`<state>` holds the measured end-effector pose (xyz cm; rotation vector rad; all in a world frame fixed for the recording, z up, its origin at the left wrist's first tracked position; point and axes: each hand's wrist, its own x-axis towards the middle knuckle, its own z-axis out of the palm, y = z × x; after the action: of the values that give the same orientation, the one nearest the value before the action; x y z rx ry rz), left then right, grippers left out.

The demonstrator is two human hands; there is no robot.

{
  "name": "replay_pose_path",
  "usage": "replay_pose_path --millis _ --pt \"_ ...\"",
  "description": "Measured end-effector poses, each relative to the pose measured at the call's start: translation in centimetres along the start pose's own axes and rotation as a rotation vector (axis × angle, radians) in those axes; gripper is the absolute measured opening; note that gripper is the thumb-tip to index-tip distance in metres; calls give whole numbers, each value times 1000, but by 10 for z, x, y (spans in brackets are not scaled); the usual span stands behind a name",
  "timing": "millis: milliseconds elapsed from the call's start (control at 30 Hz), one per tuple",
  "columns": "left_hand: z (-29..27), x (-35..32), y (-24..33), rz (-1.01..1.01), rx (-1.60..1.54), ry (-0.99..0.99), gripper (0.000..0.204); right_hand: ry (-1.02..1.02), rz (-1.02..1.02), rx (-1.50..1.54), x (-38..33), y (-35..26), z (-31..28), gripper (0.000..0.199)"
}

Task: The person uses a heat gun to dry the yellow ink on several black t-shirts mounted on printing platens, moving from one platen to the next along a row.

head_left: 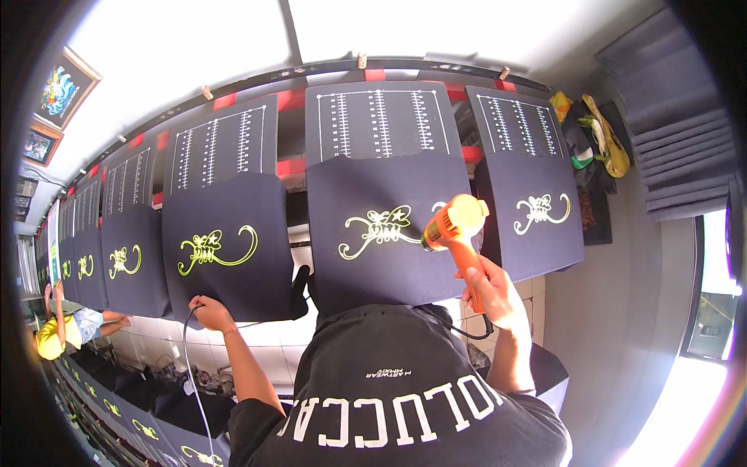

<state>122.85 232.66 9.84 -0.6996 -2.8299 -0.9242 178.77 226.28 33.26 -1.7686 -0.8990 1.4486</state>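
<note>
One orange heat gun [457, 221], held above the dark cloth [381, 272] on the middle board [401, 124], its nozzle turned to the left and hiding part of the yellow-green print [379, 233] there. One right hand [498, 294], fingers wrapped around the gun's handle. One left hand [212, 314], out to the left by the near edge of the neighbouring dark cloth [226, 272], fingers drawn together in a pinch on a cord [186, 350], which hangs from them in a bend and runs down toward the floor side. One black shirt [373, 342] with white lettering, worn by the person at work. From where I stand, a row of boards, each with white ruler marks on its uncovered far part, the near part dressed in dark cloth; the nearer ones plainly bear a looping print. Behind the row, one black rail [334, 68] with red parts below it. At far left, another person in a yellow top [53, 340], beside the same row. On the left wall, framed pictures [66, 89]. At right, one grey curtain [685, 148] and, near it, hanging bags [607, 140], partly yellow.
</note>
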Motion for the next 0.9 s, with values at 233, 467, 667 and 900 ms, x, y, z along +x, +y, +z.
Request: replay_pose_path --millis 233,467,667,900 --pt "0 1 0 -37 -17 -7 27 -99 27 -11 11 -4 17 40" --pt "2 1 0 -6 5 12 25 -134 -25 -11 36 -16 34 34" --pt "5 3 -3 -13 -4 26 26 -41 -31 -94 43 -27 36 31" --pt "-3 0 8 -20 17 -37 25 13 -65 -102 56 -27 41 33"
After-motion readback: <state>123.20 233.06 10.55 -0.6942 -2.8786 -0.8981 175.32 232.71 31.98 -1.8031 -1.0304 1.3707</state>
